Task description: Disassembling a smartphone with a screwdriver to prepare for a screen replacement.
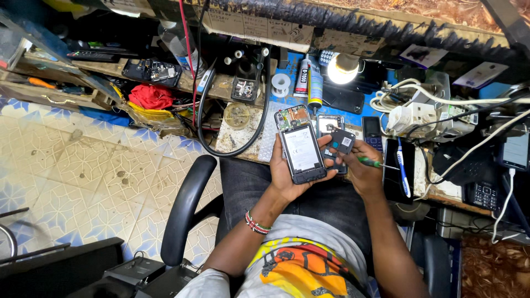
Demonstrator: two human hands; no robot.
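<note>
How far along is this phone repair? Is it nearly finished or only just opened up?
Done: the phone lies with its back off, the battery and the circuit board at its top bare. In hand: the left hand cradles it, while the right hand holds a small dark part and a green-handled screwdriver. Left: the phone is still open, so closing it remains.

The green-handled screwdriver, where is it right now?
In the head view, the green-handled screwdriver is in the right hand, right of the opened phone held by the left hand, near a toothbrush.
</note>
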